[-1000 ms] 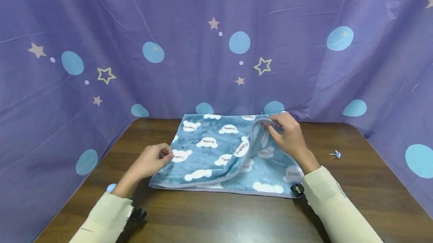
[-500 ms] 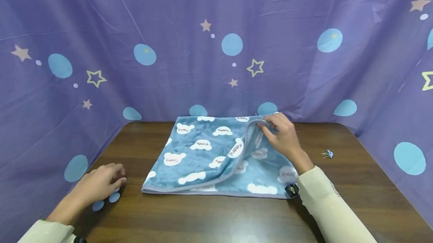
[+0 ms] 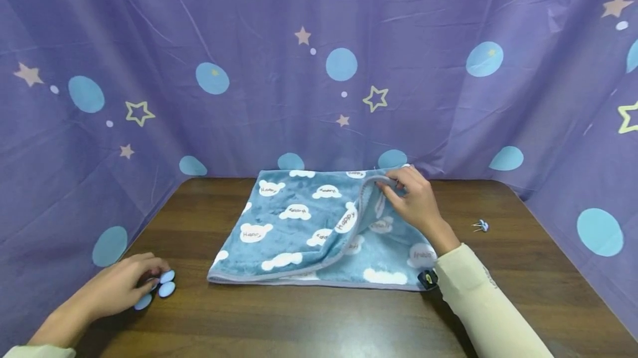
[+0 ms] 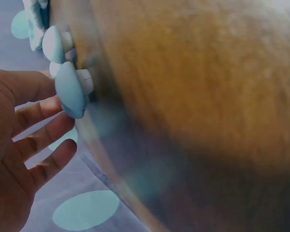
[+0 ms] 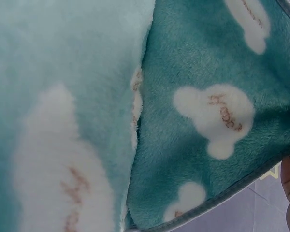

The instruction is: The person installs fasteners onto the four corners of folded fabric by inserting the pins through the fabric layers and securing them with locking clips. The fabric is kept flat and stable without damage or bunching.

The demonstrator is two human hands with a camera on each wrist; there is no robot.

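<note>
I read "Happy" on the blanket [image 3: 319,225] — raised edge pinched by the right hand [image 3: 417,198]; left of it, the left hand [image 3: 117,285] partly hides blue caps [image 3: 166,290] — whether gripped, I can't tell.

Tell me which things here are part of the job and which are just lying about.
Apparently in the job:
teal blanket, edge pinched by the right hand
blue-capped pieces at the left hand

Apparently just around:
pronged piece, untouched, perhaps for later
purple curtain
wooden table

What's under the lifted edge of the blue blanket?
Its lower layer, with white shapes, shows below the edge the right hand holds. Deeper inside the fold is covered.
</note>
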